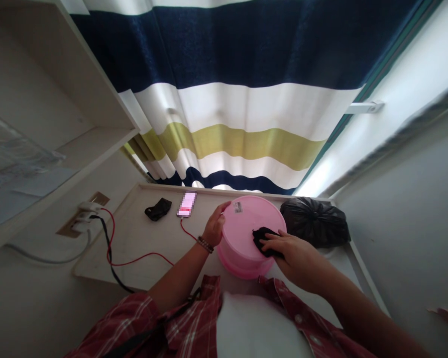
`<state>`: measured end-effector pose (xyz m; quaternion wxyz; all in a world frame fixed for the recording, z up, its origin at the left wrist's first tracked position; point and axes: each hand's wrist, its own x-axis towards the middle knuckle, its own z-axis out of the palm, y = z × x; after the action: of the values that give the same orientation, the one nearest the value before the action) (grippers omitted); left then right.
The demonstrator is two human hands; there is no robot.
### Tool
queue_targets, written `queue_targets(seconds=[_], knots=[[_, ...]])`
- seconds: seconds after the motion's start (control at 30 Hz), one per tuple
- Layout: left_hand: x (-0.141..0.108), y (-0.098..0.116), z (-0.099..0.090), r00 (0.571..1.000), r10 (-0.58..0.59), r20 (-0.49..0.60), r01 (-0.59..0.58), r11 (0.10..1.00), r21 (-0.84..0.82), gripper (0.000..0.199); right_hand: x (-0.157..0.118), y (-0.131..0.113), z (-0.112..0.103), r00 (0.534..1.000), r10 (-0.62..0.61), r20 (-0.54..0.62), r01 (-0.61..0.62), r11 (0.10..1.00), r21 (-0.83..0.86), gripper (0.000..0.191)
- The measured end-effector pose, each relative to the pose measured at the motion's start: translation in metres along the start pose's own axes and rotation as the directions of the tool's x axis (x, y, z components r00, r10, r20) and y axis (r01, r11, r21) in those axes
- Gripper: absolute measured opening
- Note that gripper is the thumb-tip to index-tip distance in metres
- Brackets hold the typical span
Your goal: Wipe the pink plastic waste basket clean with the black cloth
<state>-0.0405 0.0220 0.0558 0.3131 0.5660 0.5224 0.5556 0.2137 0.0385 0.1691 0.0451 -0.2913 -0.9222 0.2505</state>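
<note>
A pink plastic basin [246, 226] is tilted in front of me, its flat round base facing up and a barcode sticker [238, 207] near the far edge. My left hand [214, 226], with a beaded bracelet at the wrist, is closed on the basin's left side; some of its fingers are hidden behind the wall. A crumpled black cloth [263, 238] lies against the base, under the fingers of my right hand [293, 253], which grips it and presses it to the pink surface.
On the white desk [134, 248] lie a small black crumpled item [158, 209] and a phone [187, 204] on a red cable [142, 256]. A black plastic bag [315, 221] sits at the right. Plugs fill a wall socket [84, 216] at left, below a shelf [97, 139]. A striped curtain [246, 109] hangs behind.
</note>
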Motion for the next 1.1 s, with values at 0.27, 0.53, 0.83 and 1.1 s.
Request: queue_targets(seconds=[0.27, 0.53, 0.83, 1.1], knots=[[0.0, -0.001, 0.0, 1.0, -0.015, 0.008, 0.015, 1.0, -0.01, 0.046, 0.006, 0.042, -0.001, 0.97, 0.173, -0.17, -0.189, 0.979, -0.082, 0.042], [-0.002, 0.001, 0.001, 0.999, -0.032, 0.022, 0.032, 0.999, -0.027, 0.045, 0.069, 0.047, 0.022, 0.941, 0.126, -0.313, -0.165, 0.981, -0.1, 0.041], [-0.004, 0.001, 0.001, 1.0, -0.019, 0.005, 0.019, 0.999, -0.036, 0.046, 0.1, 0.012, 0.042, 0.967, -0.081, -0.242, 0.075, 0.997, -0.035, 0.047], [-0.005, 0.001, 0.001, 0.999, -0.04, -0.014, 0.04, 0.998, -0.052, 0.044, 0.073, -0.014, 0.053, 0.959, -0.233, -0.164, 0.243, 0.969, 0.045, 0.051]])
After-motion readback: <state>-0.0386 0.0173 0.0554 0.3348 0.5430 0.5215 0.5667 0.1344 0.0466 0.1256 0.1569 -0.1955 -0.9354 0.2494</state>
